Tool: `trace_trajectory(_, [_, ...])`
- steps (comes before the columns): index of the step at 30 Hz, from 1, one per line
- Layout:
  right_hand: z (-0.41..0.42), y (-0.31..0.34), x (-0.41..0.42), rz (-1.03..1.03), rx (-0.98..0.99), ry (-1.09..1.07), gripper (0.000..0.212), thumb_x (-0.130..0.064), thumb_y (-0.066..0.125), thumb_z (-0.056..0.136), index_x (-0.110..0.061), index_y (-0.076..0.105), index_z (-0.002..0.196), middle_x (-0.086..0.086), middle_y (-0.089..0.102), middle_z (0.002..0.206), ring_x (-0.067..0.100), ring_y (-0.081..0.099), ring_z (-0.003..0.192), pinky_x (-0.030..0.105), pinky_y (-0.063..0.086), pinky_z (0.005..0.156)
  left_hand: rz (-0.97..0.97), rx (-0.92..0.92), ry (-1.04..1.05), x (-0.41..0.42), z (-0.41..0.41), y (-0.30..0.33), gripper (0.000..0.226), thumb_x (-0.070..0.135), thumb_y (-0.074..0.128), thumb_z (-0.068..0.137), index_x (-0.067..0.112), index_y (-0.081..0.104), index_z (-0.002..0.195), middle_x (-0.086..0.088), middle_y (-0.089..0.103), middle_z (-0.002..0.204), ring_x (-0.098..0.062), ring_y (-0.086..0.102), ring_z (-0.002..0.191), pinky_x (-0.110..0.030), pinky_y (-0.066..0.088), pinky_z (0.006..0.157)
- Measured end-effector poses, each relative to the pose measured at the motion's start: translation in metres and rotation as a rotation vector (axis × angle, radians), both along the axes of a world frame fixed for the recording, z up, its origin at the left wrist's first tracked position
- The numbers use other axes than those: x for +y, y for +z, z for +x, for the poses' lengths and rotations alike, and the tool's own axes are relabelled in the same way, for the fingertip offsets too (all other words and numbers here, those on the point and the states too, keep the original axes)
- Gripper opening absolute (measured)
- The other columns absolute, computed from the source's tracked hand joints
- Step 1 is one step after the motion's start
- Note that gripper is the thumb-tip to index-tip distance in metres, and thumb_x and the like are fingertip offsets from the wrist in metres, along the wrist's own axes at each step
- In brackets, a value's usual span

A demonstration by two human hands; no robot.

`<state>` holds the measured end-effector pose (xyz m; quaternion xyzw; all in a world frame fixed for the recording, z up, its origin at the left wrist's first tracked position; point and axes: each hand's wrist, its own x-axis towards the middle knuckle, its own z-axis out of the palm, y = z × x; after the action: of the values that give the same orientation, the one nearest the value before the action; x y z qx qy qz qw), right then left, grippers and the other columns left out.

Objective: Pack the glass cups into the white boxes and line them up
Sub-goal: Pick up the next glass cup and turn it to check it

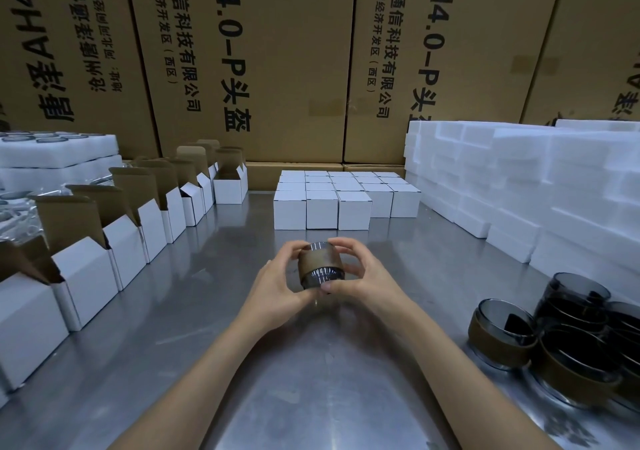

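Observation:
A smoky glass cup [320, 264] with a brown paper band round it is held just above the steel table [311, 380], at its middle. My left hand [277, 281] grips its left side and my right hand [360, 275] grips its right side, thumbs under the base. Closed white boxes [322, 207] stand in tidy rows at the back centre. Open white boxes [90, 269] with raised brown flaps run in a line down the left side. Several more banded glass cups [502, 332] sit stacked at the right front.
White foam blocks [519, 179] are piled along the right. Foam trays holding cups [52, 152] stack at the far left. Tall brown cartons [277, 51] wall off the back.

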<state>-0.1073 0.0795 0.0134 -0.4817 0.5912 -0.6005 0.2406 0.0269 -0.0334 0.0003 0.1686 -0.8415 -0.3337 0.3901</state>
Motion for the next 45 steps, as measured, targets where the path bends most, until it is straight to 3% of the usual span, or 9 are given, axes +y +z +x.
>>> trace_trajectory(7, [-0.003, -0.003, 0.0, 0.113, -0.242, 0.175, 0.06, -0.02, 0.078, 0.074, -0.04, 0.05, 0.123, 0.002, 0.06, 0.126, 0.014, 0.065, 0.107, 0.03, 0.053, 0.087, 0.094, 0.008, -0.04, -0.002, 0.001, -0.003, 0.063, 0.028, 0.086, 0.065, 0.031, 0.043, 0.111, 0.009, 0.058, 0.119, -0.004, 0.051, 0.121, -0.025, 0.042, 0.097])
trace_trajectory(10, [-0.002, -0.005, -0.002, 0.051, -0.125, 0.095, 0.058, -0.007, 0.08, 0.072, -0.031, 0.051, 0.117, 0.005, 0.061, 0.122, 0.014, 0.067, 0.1, 0.024, 0.054, 0.08, 0.105, -0.013, -0.088, -0.002, 0.001, -0.003, 0.064, 0.029, 0.083, 0.066, 0.033, 0.041, 0.114, 0.016, 0.054, 0.122, -0.004, 0.048, 0.123, -0.024, 0.04, 0.1])
trace_trajectory(18, [-0.002, -0.012, -0.007, 0.052, 0.111, 0.022, 0.062, 0.008, 0.075, 0.071, -0.031, 0.038, 0.102, -0.012, 0.046, 0.12, 0.003, 0.059, 0.098, 0.013, 0.049, 0.071, 0.233, -0.147, -0.217, -0.002, 0.0, -0.007, 0.081, 0.025, 0.082, 0.064, 0.039, 0.031, 0.126, -0.002, 0.052, 0.132, -0.012, 0.053, 0.122, -0.031, 0.04, 0.107])
trace_trajectory(22, [-0.003, -0.017, -0.01, 0.085, 0.174, 0.019, 0.063, 0.008, 0.074, 0.07, -0.03, 0.035, 0.102, -0.009, 0.044, 0.119, 0.009, 0.06, 0.096, 0.029, 0.055, 0.082, 0.263, -0.179, -0.225, -0.004, 0.0, -0.008, 0.087, 0.012, 0.079, 0.072, 0.034, 0.025, 0.136, -0.008, 0.046, 0.136, -0.019, 0.051, 0.124, -0.04, 0.042, 0.107])
trace_trajectory(28, [-0.006, -0.017, -0.012, 0.178, 0.254, 0.033, 0.077, 0.001, 0.076, 0.073, -0.026, 0.028, 0.126, 0.001, 0.035, 0.128, 0.016, 0.049, 0.118, 0.011, 0.046, 0.082, 0.28, -0.194, -0.197, -0.002, -0.002, -0.006, 0.088, 0.004, 0.078, 0.075, 0.025, 0.023, 0.14, -0.007, 0.049, 0.132, -0.019, 0.053, 0.121, -0.04, 0.04, 0.108])
trace_trajectory(32, [-0.005, -0.013, -0.01, 0.22, 0.246, 0.064, 0.089, -0.004, 0.078, 0.073, -0.026, 0.022, 0.139, -0.001, 0.035, 0.129, 0.014, 0.048, 0.119, 0.011, 0.043, 0.087, 0.311, -0.185, -0.19, -0.003, -0.002, -0.007, 0.079, 0.008, 0.074, 0.08, 0.026, 0.024, 0.138, -0.002, 0.052, 0.128, -0.012, 0.055, 0.117, -0.025, 0.044, 0.1])
trace_trajectory(35, [-0.003, -0.009, -0.01, 0.157, 0.049, 0.07, 0.074, -0.004, 0.072, 0.079, -0.025, 0.03, 0.136, 0.001, 0.042, 0.126, 0.008, 0.054, 0.11, 0.011, 0.046, 0.083, 0.435, -0.096, -0.211, -0.004, -0.003, -0.004, 0.067, 0.031, 0.07, 0.082, 0.027, 0.029, 0.135, 0.004, 0.054, 0.125, 0.003, 0.053, 0.111, -0.009, 0.045, 0.083])
trace_trajectory(39, [-0.004, -0.009, -0.017, 0.029, -0.279, -0.121, 0.02, -0.022, 0.059, 0.093, -0.024, 0.054, 0.111, -0.002, 0.057, 0.111, 0.001, 0.061, 0.091, 0.016, 0.05, 0.072, 0.59, 0.052, -0.038, -0.022, -0.006, -0.006, 0.044, 0.05, 0.05, 0.09, 0.027, 0.044, 0.127, 0.006, 0.055, 0.128, 0.003, 0.049, 0.113, -0.022, 0.032, 0.095])
trace_trajectory(45, [-0.016, -0.013, -0.049, 0.101, -0.051, -0.296, 0.021, -0.034, 0.056, 0.093, -0.017, 0.067, 0.086, -0.005, 0.068, 0.09, 0.01, 0.062, 0.088, 0.027, 0.048, 0.084, 0.435, 0.019, 0.221, -0.079, -0.015, -0.008, 0.03, 0.028, 0.052, 0.097, 0.016, 0.052, 0.124, 0.002, 0.054, 0.126, -0.01, 0.048, 0.116, -0.022, 0.032, 0.092])
